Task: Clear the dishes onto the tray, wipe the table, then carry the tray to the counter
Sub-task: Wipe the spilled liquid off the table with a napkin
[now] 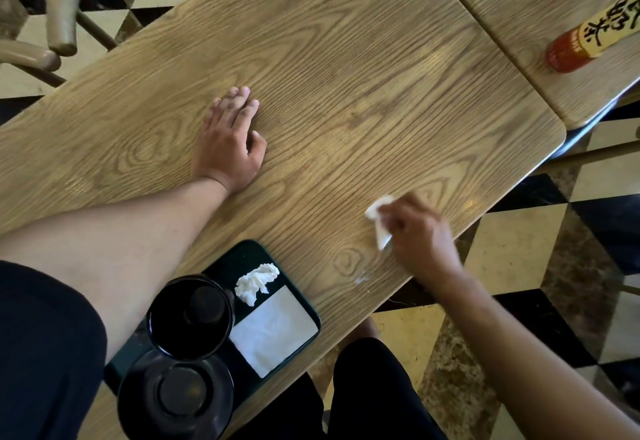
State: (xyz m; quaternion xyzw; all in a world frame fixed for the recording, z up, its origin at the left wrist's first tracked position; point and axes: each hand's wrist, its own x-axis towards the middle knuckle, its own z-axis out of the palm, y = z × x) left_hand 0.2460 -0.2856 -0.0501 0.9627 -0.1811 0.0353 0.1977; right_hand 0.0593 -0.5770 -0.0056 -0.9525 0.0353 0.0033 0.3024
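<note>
Tray (pixel 297 296) with bowls (pixel 189 315) overhangs the table's (pixel 346 59) near edge; right hand (pixel 420 235) pinches a tissue (pixel 379 221) near that edge; left hand (pixel 230 138) rests flat mid-table, fingers pointing away

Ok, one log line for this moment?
phase: wiping table | right hand: grips tissue | left hand: flat on table | bowls on tray

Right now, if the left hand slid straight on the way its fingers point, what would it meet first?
Nothing, it seems: the left hand lies flat, fingers pointing up the bare table toward its far edge.
</note>
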